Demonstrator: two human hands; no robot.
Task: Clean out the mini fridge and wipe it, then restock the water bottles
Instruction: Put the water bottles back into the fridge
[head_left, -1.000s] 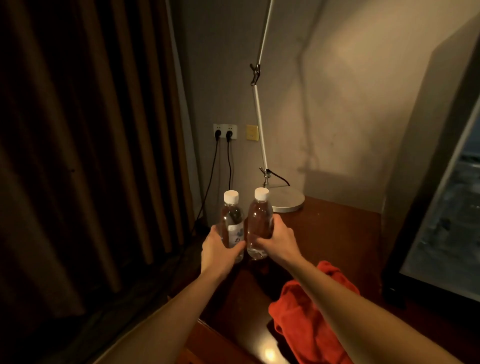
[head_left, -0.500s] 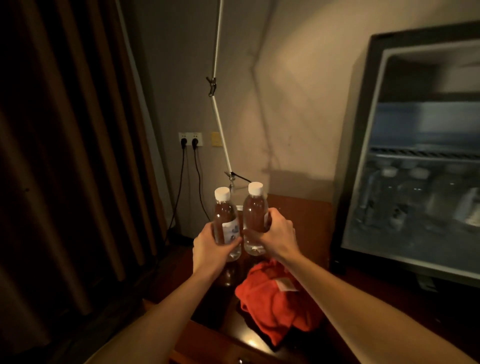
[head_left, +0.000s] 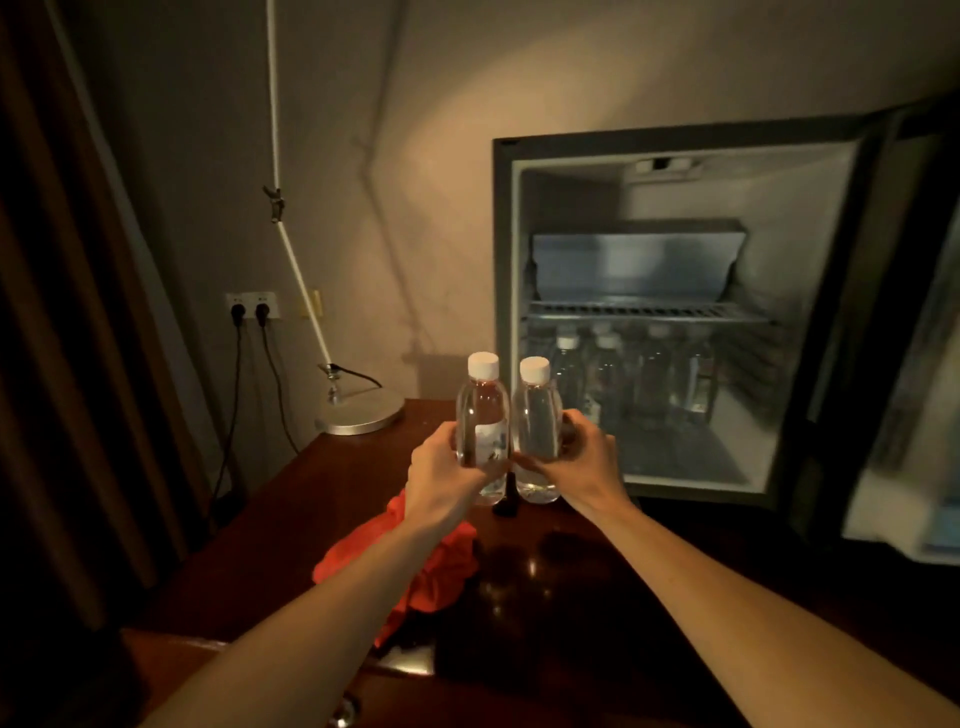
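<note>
the left hand (head_left: 441, 475) is curled round the labelled bottle (head_left: 482, 426), and the right hand (head_left: 584, 465) is curled round the plain bottle (head_left: 537, 426); both bottles are held upright, side by side and touching, white caps up, in front of the mini fridge (head_left: 675, 322). the fridge door (head_left: 904, 332) is swung open. below the wire shelf (head_left: 647, 310), several bottles (head_left: 644, 374) are stood. left of the fridge, a red cloth (head_left: 441, 571) is lain on the table (head_left: 571, 597).

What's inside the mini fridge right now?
In the mini fridge, several capped water bottles stand below the wire shelf, which looks bare. Their exact count is unclear: they overlap in dim blur, partly behind the held bottles.
</note>
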